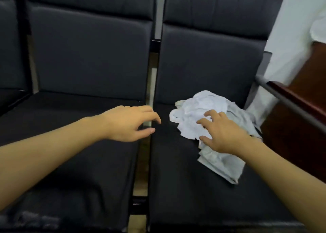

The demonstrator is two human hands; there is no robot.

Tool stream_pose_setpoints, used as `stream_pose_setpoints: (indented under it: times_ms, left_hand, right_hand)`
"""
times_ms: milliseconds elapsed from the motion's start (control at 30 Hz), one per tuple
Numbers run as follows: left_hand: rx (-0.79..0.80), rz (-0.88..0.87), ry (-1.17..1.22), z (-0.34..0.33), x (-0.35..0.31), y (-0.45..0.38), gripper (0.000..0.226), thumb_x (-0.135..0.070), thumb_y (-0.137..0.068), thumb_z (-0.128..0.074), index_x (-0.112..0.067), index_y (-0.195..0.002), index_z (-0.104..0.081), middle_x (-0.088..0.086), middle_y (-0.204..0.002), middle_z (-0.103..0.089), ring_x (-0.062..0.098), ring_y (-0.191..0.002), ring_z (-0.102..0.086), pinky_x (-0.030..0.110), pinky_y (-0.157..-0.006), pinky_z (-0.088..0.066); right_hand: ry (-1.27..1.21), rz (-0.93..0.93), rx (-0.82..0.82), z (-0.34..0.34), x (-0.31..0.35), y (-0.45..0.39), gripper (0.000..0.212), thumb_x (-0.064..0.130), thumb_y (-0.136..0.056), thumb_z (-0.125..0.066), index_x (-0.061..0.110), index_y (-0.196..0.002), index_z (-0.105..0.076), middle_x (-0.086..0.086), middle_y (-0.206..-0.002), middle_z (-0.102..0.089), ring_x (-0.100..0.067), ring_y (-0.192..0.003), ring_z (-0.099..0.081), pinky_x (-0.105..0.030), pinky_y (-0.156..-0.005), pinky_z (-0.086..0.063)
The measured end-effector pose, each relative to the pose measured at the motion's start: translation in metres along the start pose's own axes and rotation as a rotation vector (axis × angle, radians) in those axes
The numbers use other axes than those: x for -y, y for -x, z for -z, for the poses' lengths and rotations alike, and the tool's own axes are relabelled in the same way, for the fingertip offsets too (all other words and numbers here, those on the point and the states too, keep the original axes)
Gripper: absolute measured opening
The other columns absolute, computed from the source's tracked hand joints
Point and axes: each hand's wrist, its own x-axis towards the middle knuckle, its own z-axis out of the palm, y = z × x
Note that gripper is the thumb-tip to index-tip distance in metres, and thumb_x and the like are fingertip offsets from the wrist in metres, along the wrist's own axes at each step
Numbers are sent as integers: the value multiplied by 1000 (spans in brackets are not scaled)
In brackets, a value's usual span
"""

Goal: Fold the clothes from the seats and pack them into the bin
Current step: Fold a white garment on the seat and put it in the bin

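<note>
A crumpled pile of white and pale grey clothes (208, 113) lies on the right black seat (176, 171), towards its right side. My right hand (222, 134) is over the pile with spread fingers touching the white cloth. My left hand (130, 123) hovers above the gap between the two seats, fingers loosely bent, holding nothing. The left black seat (79, 144) carries no clothes. No bin is in view.
A metal armrest (285, 100) runs along the right edge of the right seat, with a dark wooden piece of furniture (299, 127) beyond it. A white wall (291, 30) stands at the back right. A narrow gap (146, 162) separates the seats.
</note>
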Motion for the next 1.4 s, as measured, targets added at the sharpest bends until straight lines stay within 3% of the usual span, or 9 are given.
stream_pose_setpoints:
  times_ms: [233,367,567,733,933,1033,1100,1267,1400]
  left_hand:
    - [-72,131,181,-17,26,-66,29,-43,-106,-52,-43,-134,-56,-18,-127,-56,-8,-86,-52,30,-80,-48]
    - [-65,167,321,-22,43,-63,28,-30,-106,-56,-41,-130,-62,-17,-125,-57,0,-94,-61,31,-88,-56]
    - [-114,200,409,15,65,-40,28,-27,-105,-58,-46,-126,-62,-21,-122,-56,3,-83,-69,21,-73,-54]
    - [-183,214,450,41,67,-32,32,-29,-104,-59,-41,-134,-58,-22,-125,-58,-1,-82,-72,22,-72,-56]
    - [-354,178,490,64,50,-31,36,-52,-95,-64,-49,-130,-55,-17,-107,-65,6,-63,-64,23,-64,-50]
    - [-521,161,525,82,45,-25,7,-43,-99,-65,-45,-104,-69,-10,-92,-71,13,-59,-58,37,-65,-53]
    - [-554,174,540,95,43,-17,7,-40,-100,-64,-40,-99,-71,-9,-92,-74,20,-69,-65,44,-73,-57]
    - [-346,213,605,115,32,-4,22,-58,-94,-62,-41,-108,-61,-19,-99,-74,9,-63,-64,26,-66,-52]
    - [-539,287,446,126,39,3,13,-47,-94,-70,-34,-94,-68,-12,-89,-73,13,-77,-69,30,-74,-55]
  right_hand:
    - [-16,48,-44,18,-14,-78,55,50,-92,-70,40,-143,-53,8,-143,-50,-22,-127,-56,-32,-83,-42]
    - [-88,-121,-33,39,-12,-118,69,43,-90,-77,33,-150,-44,-4,-146,-44,-30,-123,-58,-38,-82,-44]
    - [-5,-282,-79,-3,-27,-130,13,33,-90,-60,37,-96,-71,8,-103,-69,-21,-83,-66,-35,-74,-54]
    - [-314,-205,-268,45,-13,-130,7,32,-101,-58,29,-103,-64,5,-100,-66,-22,-88,-64,-33,-73,-45]
    - [-588,134,-543,147,42,-106,6,39,-95,-69,39,-90,-69,15,-84,-68,-5,-80,-64,-27,-73,-54]
    - [-618,199,-571,163,67,-97,5,37,-97,-68,38,-92,-67,16,-85,-68,-5,-80,-64,-32,-73,-57]
    - [-647,185,-562,161,74,-98,2,36,-99,-66,37,-96,-65,15,-86,-67,-6,-79,-64,-33,-71,-58]
    - [-756,176,-552,163,94,-99,3,31,-103,-62,28,-104,-60,9,-83,-69,-7,-72,-64,-23,-64,-47]
    - [-811,178,-506,175,103,-95,5,31,-105,-60,27,-106,-58,9,-79,-65,-6,-70,-61,-18,-61,-41]
